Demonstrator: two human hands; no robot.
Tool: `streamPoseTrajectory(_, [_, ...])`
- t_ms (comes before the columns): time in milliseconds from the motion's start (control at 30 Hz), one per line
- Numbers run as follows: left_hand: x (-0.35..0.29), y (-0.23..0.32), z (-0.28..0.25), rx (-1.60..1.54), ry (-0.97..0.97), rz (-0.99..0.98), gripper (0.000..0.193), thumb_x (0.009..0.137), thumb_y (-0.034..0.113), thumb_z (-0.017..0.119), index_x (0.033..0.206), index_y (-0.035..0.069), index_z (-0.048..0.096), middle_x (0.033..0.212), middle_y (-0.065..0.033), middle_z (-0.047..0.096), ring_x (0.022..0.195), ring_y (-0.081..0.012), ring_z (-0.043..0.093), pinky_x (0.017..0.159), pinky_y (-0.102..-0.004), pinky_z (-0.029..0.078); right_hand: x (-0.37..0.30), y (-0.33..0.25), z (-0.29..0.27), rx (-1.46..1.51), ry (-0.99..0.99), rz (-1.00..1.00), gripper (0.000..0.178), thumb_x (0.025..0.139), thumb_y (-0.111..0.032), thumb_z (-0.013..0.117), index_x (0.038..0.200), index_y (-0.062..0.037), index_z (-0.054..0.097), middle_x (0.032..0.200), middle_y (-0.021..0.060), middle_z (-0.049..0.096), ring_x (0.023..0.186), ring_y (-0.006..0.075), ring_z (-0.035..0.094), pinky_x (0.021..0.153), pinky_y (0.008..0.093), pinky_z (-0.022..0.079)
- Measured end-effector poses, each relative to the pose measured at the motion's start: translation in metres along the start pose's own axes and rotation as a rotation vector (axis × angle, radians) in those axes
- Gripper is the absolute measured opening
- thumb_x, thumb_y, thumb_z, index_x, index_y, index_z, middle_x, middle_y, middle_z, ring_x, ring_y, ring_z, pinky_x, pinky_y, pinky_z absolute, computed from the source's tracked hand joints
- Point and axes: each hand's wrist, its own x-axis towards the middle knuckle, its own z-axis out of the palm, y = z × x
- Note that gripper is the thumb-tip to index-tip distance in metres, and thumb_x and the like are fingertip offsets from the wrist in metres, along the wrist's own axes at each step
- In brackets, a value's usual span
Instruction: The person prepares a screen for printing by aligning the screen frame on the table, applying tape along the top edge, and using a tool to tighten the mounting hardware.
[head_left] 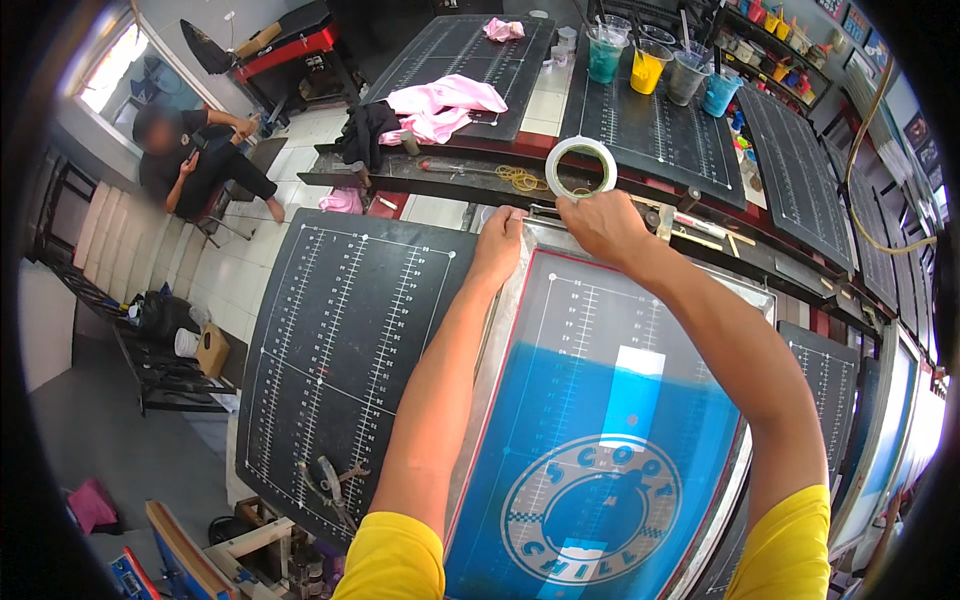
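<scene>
Yellow sleeves (392,560) nearest; blue-coated silk screen (575,410) already set beside black gridded board (345,335), mesh looks untaped; right hand (607,228) grips tape roll (553,172), left hand (499,246) at screen's upper-left corner, grip unclear.

Screen: rectangular silver metal frame (487,370) stretched with translucent mesh (620,310), red along its inner edge, long sides running near to far.
Coating: glossy blue layer (550,420) across the near part of the mesh, stopping short of the frame's far edge.
Stencil: round lettered badge (592,512) toward the frame's near edge.
Tape: pale ring-shaped roll (611,166), centre hole visible, held at the frame's far edge, near its far-left corner.
</scene>
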Motion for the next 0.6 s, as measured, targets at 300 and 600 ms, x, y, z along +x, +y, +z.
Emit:
streamPoseTrajectory(300, [0.003, -0.002, 0.007, 0.019, 0.027, -0.006, 0.037, 0.099, 0.026, 0.043, 0.109, -0.003, 0.063, 0.098, -0.0136, 0.067, 0.095, -0.0216, 0.06, 0.087, -0.0322, 0.044, -0.036, 0.015, 0.01, 0.097, 0.212, 0.129, 0.004, 0.08, -0.005, 0.056, 0.084, -0.0037, 0.057, 0.061, 0.012, 0.062, 0.06, 0.0278, 0.066, 0.052, 0.0386, 0.052])
streamPoseTrajectory(600, [0.038, 0.023, -0.002, -0.046, -0.215, -0.384, 0.028, 0.089, 0.021, 0.062, 0.101, -0.003, 0.07, 0.092, -0.0112, 0.07, 0.08, -0.0163, 0.064, 0.072, -0.0309, 0.049, -0.22, -0.015, -0.053, 0.628, 0.431, 0.553, 0.008, 0.083, -0.006, 0.067, 0.087, -0.003, 0.06, 0.062, 0.0144, 0.06, 0.053, 0.0305, 0.059, 0.049, 0.0385, 0.045])
